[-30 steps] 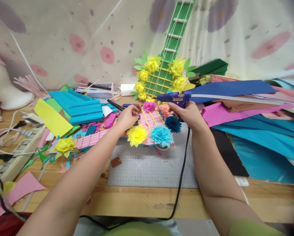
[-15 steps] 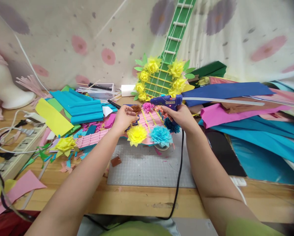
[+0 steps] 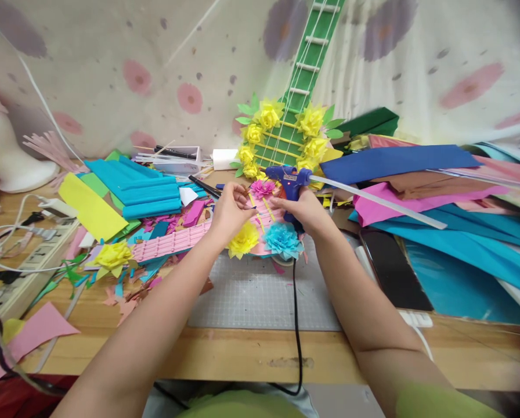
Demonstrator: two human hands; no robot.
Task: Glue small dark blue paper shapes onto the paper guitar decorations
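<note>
My right hand (image 3: pixel 306 212) is wrapped around the handle of a blue hot glue gun (image 3: pixel 291 181), with a long white glue stick (image 3: pixel 377 200) out of its back. The nozzle points left, above the magenta paper flower (image 3: pixel 262 187). My left hand (image 3: pixel 234 213) is closed in a pinch over the pink paper guitar (image 3: pixel 173 241); a small dark bit shows at its fingertips, too small to name. A yellow paper flower (image 3: pixel 242 240) and a light blue one (image 3: pixel 283 240) sit on the guitar's near edge. My hands hide part of its body.
Behind stands a green paper guitar (image 3: pixel 281 145) with yellow flowers. Colored paper sheets (image 3: pixel 443 232) and a phone (image 3: pixel 394 270) lie right. Blue crepe paper (image 3: pixel 133 188), scraps and a power strip (image 3: pixel 29 273) are left. A grey cutting mat (image 3: pixel 260 302) lies under the guitar; the gun's cord (image 3: pixel 297 325) crosses it.
The glue gun has shifted left and tilted, its stick's back end swinging down. My left hand has moved slightly right, over the guitar. The gun's cord has moved left.
</note>
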